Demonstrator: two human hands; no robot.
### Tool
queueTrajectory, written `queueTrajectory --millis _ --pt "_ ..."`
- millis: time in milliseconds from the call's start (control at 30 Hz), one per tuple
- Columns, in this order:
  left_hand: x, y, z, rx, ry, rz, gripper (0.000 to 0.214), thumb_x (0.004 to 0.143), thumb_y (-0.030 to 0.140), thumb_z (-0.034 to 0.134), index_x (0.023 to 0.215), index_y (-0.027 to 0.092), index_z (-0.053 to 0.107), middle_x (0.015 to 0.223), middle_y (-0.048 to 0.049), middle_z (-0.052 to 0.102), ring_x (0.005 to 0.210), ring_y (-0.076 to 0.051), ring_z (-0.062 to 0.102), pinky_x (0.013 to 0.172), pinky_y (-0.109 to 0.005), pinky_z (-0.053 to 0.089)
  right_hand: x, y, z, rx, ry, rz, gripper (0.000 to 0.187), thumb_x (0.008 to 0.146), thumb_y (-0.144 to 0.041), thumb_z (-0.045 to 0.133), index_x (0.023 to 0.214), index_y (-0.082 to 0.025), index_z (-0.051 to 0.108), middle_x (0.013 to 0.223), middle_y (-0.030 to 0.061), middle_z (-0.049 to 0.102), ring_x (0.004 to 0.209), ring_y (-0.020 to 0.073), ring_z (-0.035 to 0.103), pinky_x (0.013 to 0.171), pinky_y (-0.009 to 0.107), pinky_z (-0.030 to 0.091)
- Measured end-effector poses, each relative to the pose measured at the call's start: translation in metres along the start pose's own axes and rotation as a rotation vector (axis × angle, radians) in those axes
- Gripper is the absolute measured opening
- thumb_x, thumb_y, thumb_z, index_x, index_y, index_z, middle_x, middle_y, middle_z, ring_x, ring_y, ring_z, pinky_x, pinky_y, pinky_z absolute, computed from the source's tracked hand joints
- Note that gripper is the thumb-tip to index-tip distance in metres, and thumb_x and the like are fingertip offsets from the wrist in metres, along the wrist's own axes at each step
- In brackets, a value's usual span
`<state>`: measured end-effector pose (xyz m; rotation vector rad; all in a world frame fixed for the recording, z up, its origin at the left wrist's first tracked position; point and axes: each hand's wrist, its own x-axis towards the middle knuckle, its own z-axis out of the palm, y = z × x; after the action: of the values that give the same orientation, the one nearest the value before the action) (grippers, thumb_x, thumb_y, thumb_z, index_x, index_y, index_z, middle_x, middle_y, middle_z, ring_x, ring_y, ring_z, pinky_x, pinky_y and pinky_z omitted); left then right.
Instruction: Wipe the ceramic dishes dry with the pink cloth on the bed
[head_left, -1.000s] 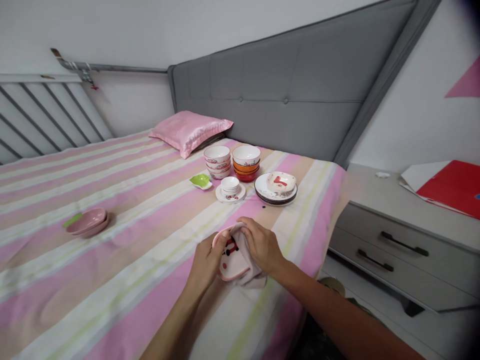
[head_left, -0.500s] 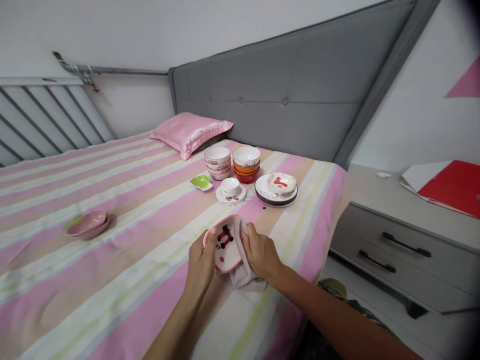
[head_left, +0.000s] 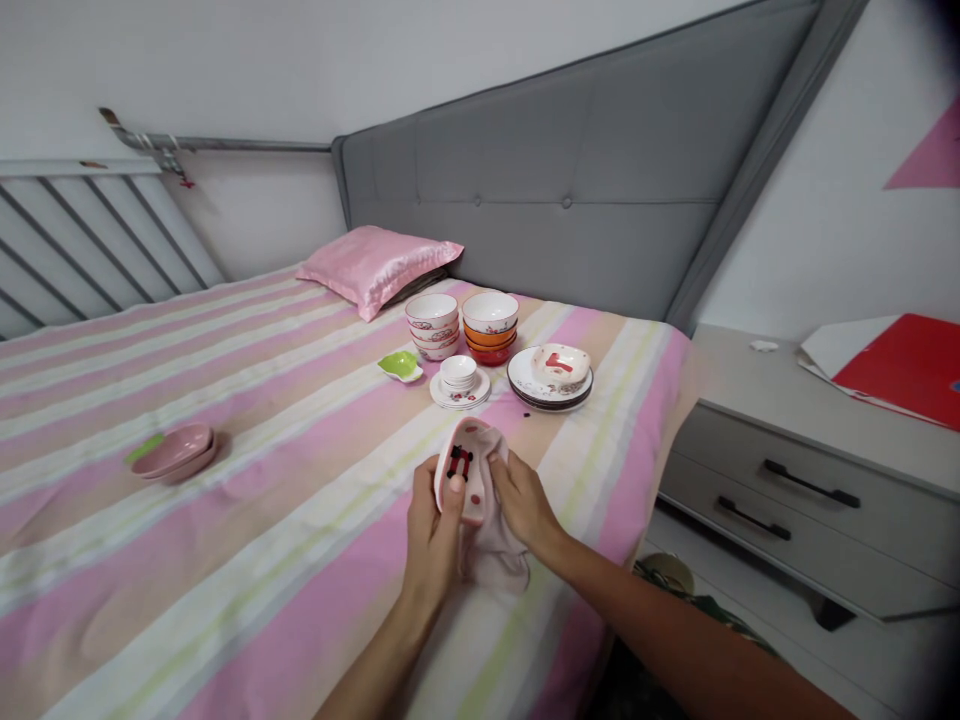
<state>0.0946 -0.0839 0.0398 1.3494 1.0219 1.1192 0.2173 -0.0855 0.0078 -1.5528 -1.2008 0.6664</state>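
Observation:
My left hand (head_left: pixel 435 525) grips a small pink-rimmed bowl (head_left: pixel 472 462) with a red and black picture inside, its thumb over the near rim. The bowl is tilted up above the bed. My right hand (head_left: pixel 523 505) is closed on a pale pink cloth (head_left: pixel 495 553), pressing it against the bowl's right side; the rest of the cloth hangs below. Beyond them stand small white cups (head_left: pixel 458 372) on a stack of saucers (head_left: pixel 463 401), and plates (head_left: pixel 532 385) carrying a patterned square bowl (head_left: pixel 561 364).
Stacked white bowls (head_left: pixel 433 318) and orange and red bowls (head_left: pixel 490 340) stand farther back, near a green leaf-shaped dish (head_left: pixel 400 367). Pink oval dishes (head_left: pixel 176 452) lie at left. A pink pillow (head_left: pixel 382 262) rests by the headboard (head_left: pixel 540 190). A grey nightstand (head_left: pixel 810 480) stands right.
My left hand has moved right and turned the bowl more upright and edge-on. My right hand, with the cloth, stays at the bowl's right side, shifted slightly.

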Motion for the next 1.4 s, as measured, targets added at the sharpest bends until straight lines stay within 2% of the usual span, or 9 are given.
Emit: queueTrajectory --millis 133,367,500,633,800,933,1100,1300,1400 --pt "0.009 0.003 -0.006 -0.115 -0.04 -0.094 0.036 0.078 0.045 0.055 0.101 0.018 0.059 0.085 -0.003 0.058 0.076 -0.016 0.056 0.061 -0.024 0.048 0.007 0.002 -0.011 -0.199 -0.019 -0.125 0.03 0.092 -0.038 0.029 0.083 -0.02 0.051 0.071 0.0031 0.062 0.067 0.0172 0.059 0.06 0.024 0.038" --pt "0.018 0.008 -0.009 -0.18 -0.003 -0.335 0.05 0.072 0.051 0.059 0.109 0.018 0.059 0.081 -0.0065 0.067 0.063 -0.02 0.063 0.052 -0.028 0.049 0.006 -0.003 -0.018 -0.58 -0.067 -0.259 0.029 0.093 -0.04 0.029 0.085 -0.02 0.049 0.066 0.0023 0.061 0.061 0.0188 0.059 0.052 0.024 0.027" --pt "0.019 0.009 -0.007 -0.225 0.042 -0.461 0.048 0.072 0.05 0.06 0.107 0.018 0.059 0.078 -0.0066 0.068 0.06 -0.021 0.064 0.048 -0.029 0.049 0.008 -0.005 -0.021 -0.51 -0.011 -0.249 0.03 0.093 -0.042 0.027 0.097 -0.02 0.048 0.071 0.0016 0.062 0.065 0.0189 0.059 0.056 0.025 0.032" --pt "0.021 0.008 -0.009 -0.258 0.049 -0.473 0.042 0.071 0.047 0.062 0.101 0.017 0.061 0.081 -0.0064 0.069 0.064 -0.019 0.066 0.054 -0.028 0.052 0.014 -0.003 -0.026 -0.416 0.072 -0.22 0.03 0.092 -0.041 0.031 0.102 -0.021 0.049 0.083 0.0028 0.063 0.075 0.0186 0.059 0.064 0.026 0.038" --pt "0.02 0.011 -0.007 -0.299 0.056 -0.505 0.039 0.074 0.043 0.06 0.103 0.017 0.06 0.08 -0.0068 0.069 0.064 -0.02 0.065 0.054 -0.029 0.052 0.015 -0.004 -0.027 -0.39 0.16 -0.341 0.027 0.091 -0.033 0.035 0.105 -0.019 0.053 0.099 0.0076 0.06 0.093 0.0201 0.054 0.08 0.032 0.04" --pt "0.015 0.015 -0.003 -0.296 0.026 -0.5 0.045 0.074 0.049 0.058 0.105 0.017 0.06 0.079 -0.0063 0.069 0.062 -0.019 0.064 0.052 -0.028 0.05 0.007 -0.008 -0.021 -0.373 0.052 -0.438 0.028 0.092 -0.029 0.033 0.11 -0.018 0.052 0.104 0.0079 0.06 0.098 0.0194 0.053 0.085 0.031 0.038" --pt "0.011 0.014 -0.004 -0.151 -0.066 -0.411 0.049 0.072 0.053 0.059 0.104 0.016 0.062 0.076 -0.0061 0.068 0.061 -0.019 0.062 0.045 -0.024 0.044 0.001 -0.006 -0.016 -0.438 -0.097 -0.389 0.025 0.093 -0.024 0.028 0.107 -0.021 0.049 0.1 0.0048 0.061 0.086 0.0165 0.058 0.07 0.026 0.039" --pt "0.014 0.003 -0.011 0.024 -0.076 -0.139 0.05 0.079 0.055 0.048 0.105 0.016 0.065 0.087 -0.0062 0.069 0.077 -0.02 0.061 0.067 -0.029 0.046 0.005 -0.004 -0.018 -0.578 -0.162 -0.289 0.022 0.094 -0.031 0.028 0.096 -0.021 0.046 0.071 0.0009 0.061 0.062 0.0167 0.056 0.054 0.024 0.029" --pt "0.013 0.002 -0.01 0.051 -0.044 -0.082 0.05 0.08 0.055 0.046 0.107 0.017 0.064 0.091 -0.0068 0.069 0.079 -0.021 0.06 0.068 -0.029 0.046 0.005 -0.003 -0.016 -0.553 -0.142 -0.227 0.025 0.094 -0.035 0.025 0.094 -0.021 0.045 0.064 0.0002 0.058 0.059 0.0173 0.056 0.053 0.023 0.027"
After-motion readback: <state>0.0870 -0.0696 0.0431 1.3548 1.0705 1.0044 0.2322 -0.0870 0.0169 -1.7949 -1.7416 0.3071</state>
